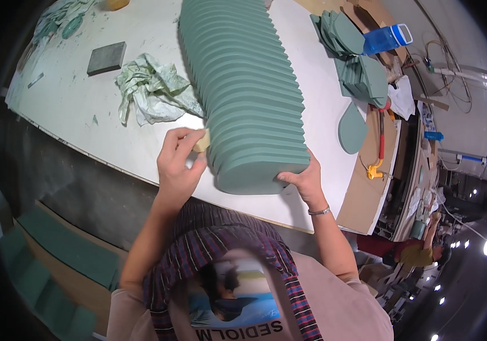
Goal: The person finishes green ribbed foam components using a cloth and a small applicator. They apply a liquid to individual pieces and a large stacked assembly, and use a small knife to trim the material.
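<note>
A long row of green, round-edged flat pieces (249, 108) lies across the white table, each overlapping the one behind it. My left hand (180, 162) pinches a small pale yellow block (202, 141), perhaps a sponge, against the left side of the row near its front end. On the other side, my right hand (306, 177) grips the frontmost green piece (255, 177), thumb on its face and fingers behind its right edge. A crumpled, green-stained cloth (155, 91) rests beside the row, just beyond my left hand.
A dark grey block (107, 58) sits at the left of the white table (56, 105). To the right are a loose green piece (352, 129), stacked green pieces (362, 79), a blue bottle (388, 38) and a red-and-yellow tool (381, 142). Another person (408, 250) stands far right.
</note>
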The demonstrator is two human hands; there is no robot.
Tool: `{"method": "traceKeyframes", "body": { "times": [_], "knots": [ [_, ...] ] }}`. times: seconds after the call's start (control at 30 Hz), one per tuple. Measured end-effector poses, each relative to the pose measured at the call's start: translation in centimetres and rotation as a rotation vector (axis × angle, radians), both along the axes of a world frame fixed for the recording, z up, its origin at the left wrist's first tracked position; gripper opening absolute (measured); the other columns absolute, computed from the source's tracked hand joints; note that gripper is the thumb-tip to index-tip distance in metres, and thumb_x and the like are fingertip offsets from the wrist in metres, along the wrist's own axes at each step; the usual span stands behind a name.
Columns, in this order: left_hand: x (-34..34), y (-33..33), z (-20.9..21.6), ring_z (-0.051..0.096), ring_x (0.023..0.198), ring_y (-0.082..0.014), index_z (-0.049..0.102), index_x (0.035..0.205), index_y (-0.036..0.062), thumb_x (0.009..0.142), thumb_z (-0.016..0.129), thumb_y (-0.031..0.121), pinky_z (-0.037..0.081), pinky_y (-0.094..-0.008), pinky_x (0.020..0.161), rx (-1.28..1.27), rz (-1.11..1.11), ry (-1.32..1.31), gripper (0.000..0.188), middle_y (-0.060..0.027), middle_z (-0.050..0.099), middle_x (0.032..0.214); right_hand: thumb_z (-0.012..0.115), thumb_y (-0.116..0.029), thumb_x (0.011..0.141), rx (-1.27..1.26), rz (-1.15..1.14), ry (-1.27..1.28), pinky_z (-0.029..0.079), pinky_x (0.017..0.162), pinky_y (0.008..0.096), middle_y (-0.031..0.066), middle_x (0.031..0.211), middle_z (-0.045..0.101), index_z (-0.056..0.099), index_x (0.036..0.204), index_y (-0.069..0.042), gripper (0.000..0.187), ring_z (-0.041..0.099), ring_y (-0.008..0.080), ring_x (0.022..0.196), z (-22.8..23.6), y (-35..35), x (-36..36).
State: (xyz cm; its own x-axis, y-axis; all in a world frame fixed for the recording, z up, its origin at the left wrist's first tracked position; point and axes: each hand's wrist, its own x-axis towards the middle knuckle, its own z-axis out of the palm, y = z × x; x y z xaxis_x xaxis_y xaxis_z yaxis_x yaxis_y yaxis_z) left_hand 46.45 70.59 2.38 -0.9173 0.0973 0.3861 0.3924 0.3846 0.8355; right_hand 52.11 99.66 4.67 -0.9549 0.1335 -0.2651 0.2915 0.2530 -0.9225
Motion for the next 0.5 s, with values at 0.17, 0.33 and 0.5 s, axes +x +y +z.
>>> {"method": "traceKeyframes", "body": {
  "times": [0.17,0.33,0.5],
  "knots": [
    [-0.2,1.3,1.1,0.064,0.081,-0.0234,0.066,0.112,0.0025,0.068,0.065,-0.010,0.052,-0.0325,0.071,0.017,-0.009,0.008,0.046,-0.0127,0.057,0.104,0.087,-0.006,0.062,-0.006,0.033,0.003,0.051,0.085,0.0303,0.0089,0.105,0.068,0.058,0.116,0.002,0.062,0.063,0.0164,0.094,0.4,0.3,-0.2],
    [1.6,-0.3,-0.6,0.064,0.082,-0.0239,0.066,0.113,0.0030,0.068,0.065,-0.011,0.052,-0.0320,0.072,-0.055,0.041,-0.064,0.047,-0.0127,0.057,0.105,0.087,-0.006,0.062,-0.048,0.035,0.005,0.051,0.087,0.0313,0.0084,0.105,0.068,0.058,0.114,0.001,0.060,0.063,0.0167,0.095,-0.1,1.0,-0.2],
    [0.4,0.8,1.1,0.064,0.083,-0.0250,0.066,0.111,0.0025,0.069,0.065,-0.010,0.052,-0.0342,0.073,0.020,0.023,-0.034,0.044,-0.0126,0.057,0.105,0.087,-0.007,0.061,-0.053,0.042,-0.027,0.050,0.088,0.0312,0.0081,0.105,0.068,0.058,0.113,0.000,0.060,0.063,0.0166,0.096,0.1,1.1,-0.3]
  ]
}}
